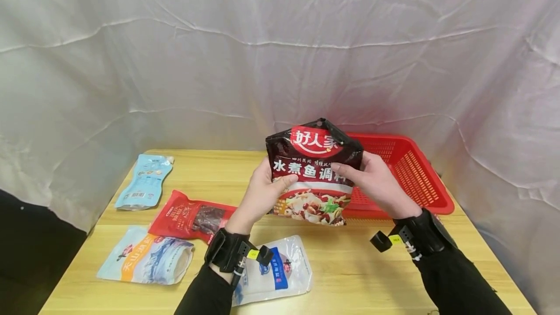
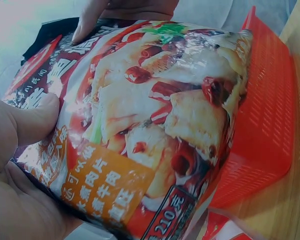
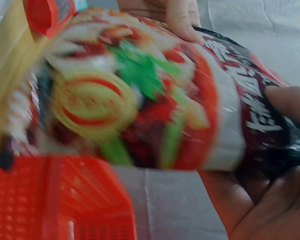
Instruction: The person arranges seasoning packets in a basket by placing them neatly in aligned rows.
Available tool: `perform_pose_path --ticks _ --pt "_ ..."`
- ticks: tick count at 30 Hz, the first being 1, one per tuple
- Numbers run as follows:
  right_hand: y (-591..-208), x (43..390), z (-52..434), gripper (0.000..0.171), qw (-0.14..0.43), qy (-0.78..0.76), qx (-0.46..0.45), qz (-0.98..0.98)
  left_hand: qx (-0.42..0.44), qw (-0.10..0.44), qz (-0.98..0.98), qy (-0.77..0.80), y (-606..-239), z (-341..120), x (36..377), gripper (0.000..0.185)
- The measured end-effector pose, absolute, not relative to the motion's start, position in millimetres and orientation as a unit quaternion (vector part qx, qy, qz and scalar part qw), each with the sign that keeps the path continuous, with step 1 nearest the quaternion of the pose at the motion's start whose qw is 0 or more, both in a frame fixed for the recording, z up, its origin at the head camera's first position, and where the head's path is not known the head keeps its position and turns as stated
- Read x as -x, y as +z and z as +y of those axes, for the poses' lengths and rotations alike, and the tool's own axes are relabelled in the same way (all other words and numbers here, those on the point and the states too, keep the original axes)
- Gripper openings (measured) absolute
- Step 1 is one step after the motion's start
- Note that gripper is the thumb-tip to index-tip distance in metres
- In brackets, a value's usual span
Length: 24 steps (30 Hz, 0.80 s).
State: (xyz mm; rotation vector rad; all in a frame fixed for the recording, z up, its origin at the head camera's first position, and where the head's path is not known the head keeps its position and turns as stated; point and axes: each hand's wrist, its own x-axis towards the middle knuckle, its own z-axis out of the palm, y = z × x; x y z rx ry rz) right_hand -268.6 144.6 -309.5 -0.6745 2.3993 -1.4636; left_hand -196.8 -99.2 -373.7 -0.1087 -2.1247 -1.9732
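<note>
The dark red-and-black plastic seasoning pouch (image 1: 314,171), printed 好人家 and 水煮鱼调料 with 210克 near its base, is held upright above the wooden table (image 1: 350,266), left hand (image 1: 262,188) and right hand (image 1: 376,181) grasping its sides; judged mid-carry, it next needs lowering into the red plastic mesh basket (image 1: 411,169) just behind.

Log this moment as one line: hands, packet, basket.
left hand: grips seasoning packet | right hand: grips same packet | packet: upright, off the table, in front of red basket | basket: on table
</note>
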Motion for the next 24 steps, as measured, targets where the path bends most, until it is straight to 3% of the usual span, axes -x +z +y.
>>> perform_pose_path --ticks 8,17,24 --pt "-279 273 151 0.061 0.092 -0.464 0.247 0.846 0.052 0.126 -0.73 -0.669 -373 -98 198 0.045" --pt "-251 274 152 0.072 0.12 -0.354 0.272 0.886 0.059 0.12 -0.743 -0.656 -369 -94 200 0.048" --pt "-241 276 140 0.063 0.127 -0.285 0.3 0.901 0.095 0.119 -0.736 -0.66 -366 -92 203 0.05"
